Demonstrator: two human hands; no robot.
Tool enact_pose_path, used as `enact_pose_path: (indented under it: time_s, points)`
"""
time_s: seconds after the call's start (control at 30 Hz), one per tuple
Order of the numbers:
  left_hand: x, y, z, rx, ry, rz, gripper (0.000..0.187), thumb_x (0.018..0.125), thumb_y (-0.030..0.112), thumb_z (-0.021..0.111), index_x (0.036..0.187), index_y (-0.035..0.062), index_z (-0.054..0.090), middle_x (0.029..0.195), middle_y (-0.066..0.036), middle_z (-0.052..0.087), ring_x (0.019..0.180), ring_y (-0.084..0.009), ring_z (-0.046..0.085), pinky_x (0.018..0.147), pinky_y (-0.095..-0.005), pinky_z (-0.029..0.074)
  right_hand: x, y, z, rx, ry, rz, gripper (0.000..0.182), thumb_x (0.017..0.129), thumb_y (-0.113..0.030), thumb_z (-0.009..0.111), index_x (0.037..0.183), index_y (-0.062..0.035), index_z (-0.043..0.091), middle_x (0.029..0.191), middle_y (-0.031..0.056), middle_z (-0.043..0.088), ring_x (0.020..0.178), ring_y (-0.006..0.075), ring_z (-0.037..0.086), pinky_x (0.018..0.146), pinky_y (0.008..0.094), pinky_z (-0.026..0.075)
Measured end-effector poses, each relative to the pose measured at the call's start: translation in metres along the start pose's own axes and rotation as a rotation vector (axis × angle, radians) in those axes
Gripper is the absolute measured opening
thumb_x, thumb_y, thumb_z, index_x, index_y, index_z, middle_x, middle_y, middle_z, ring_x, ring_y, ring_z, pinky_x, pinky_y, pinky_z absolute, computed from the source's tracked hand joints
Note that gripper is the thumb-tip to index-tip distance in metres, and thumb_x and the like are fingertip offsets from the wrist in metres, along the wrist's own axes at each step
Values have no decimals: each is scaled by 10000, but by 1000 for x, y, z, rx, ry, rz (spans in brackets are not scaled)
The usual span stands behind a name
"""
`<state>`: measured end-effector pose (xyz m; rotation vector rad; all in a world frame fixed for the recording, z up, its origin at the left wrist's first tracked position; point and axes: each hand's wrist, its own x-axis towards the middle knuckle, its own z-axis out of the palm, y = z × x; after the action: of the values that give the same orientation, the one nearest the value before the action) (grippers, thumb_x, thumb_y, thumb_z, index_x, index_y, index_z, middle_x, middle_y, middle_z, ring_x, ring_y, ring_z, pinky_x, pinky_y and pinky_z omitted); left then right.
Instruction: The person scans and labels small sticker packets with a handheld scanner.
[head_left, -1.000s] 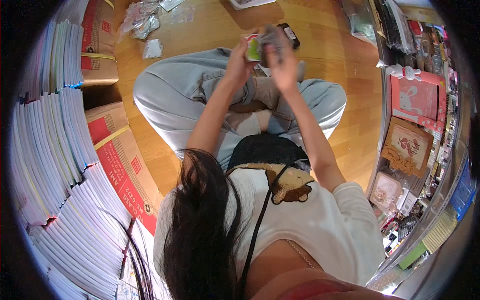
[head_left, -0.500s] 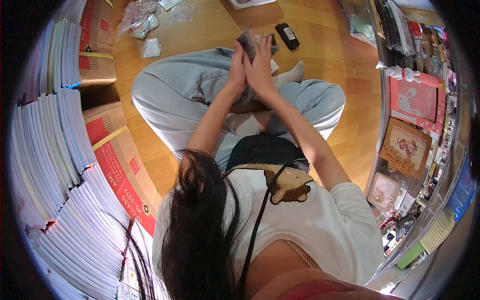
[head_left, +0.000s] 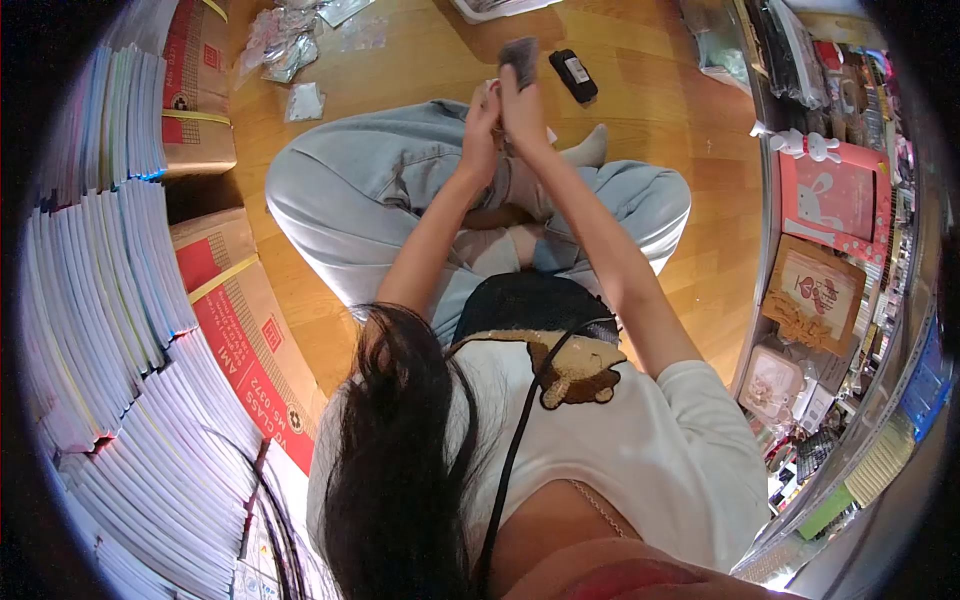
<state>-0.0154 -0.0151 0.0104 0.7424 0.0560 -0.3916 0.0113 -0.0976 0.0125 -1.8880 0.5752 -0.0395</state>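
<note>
My right hand [head_left: 521, 112] is closed around a grey, flat, rectangular piece [head_left: 519, 60], thumb laid along it. The piece stands up past my fingers, away from me; its kind cannot be made out. My left hand [head_left: 481, 128] is right beside my right wrist and palm, fingers curled inward, and whatever lies in them is hidden. Both hands are above my crossed legs in light blue jeans [head_left: 345, 205]. Just beyond, to the right, a black oblong thing with a white label [head_left: 573, 76] lies on the wooden floor [head_left: 640, 70].
Clear plastic packets [head_left: 285, 45] and a small white packet [head_left: 304, 102] lie on the floor at far left. A white tray [head_left: 500, 8] is at the top edge. Paper stacks [head_left: 95, 290] and cardboard boxes [head_left: 250, 330] line the left; a crowded shelf [head_left: 815, 290] lines the right.
The hands were pressed together with the grey piece between them. Now the right hand holds it upright, farther out, and the left hand has curled and sits slightly lower.
</note>
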Motion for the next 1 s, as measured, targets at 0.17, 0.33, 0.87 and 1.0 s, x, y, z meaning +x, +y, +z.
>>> enact_pose_path:
  time_s: [0.17,0.33,0.87,1.0]
  points:
    - [-4,12,-3,-150,-10,-193,515,941,460,290,1277,82,385,1232,-86,474,1118,-203,463,944,-341,370,-34,-3,13,-304,147,-447,550,853,-390,494,1258,-22,434,1340,323,257,1266,448,223,1023,459,234]
    - [-6,5,4,-57,76,-86,509,945,436,314,1296,70,363,1268,-51,454,1157,-181,438,958,-368,351,17,-13,4,-167,161,-209,547,859,-376,479,1267,-14,428,1378,311,203,1301,430,164,1048,482,176]
    - [-9,-2,-5,-1,60,-223,562,939,493,216,1285,79,373,1255,-61,469,1143,-191,458,965,-366,362,20,-11,-8,-233,104,-162,497,857,-246,463,1295,-23,392,1406,235,225,1317,381,178,985,635,146]
    - [-6,9,1,-82,43,-190,572,929,516,238,1268,83,393,1222,-60,490,1113,-193,482,939,-360,387,-16,-3,-4,-309,-5,-478,540,798,-159,503,1318,-85,379,1435,170,205,1324,350,184,1005,619,98]
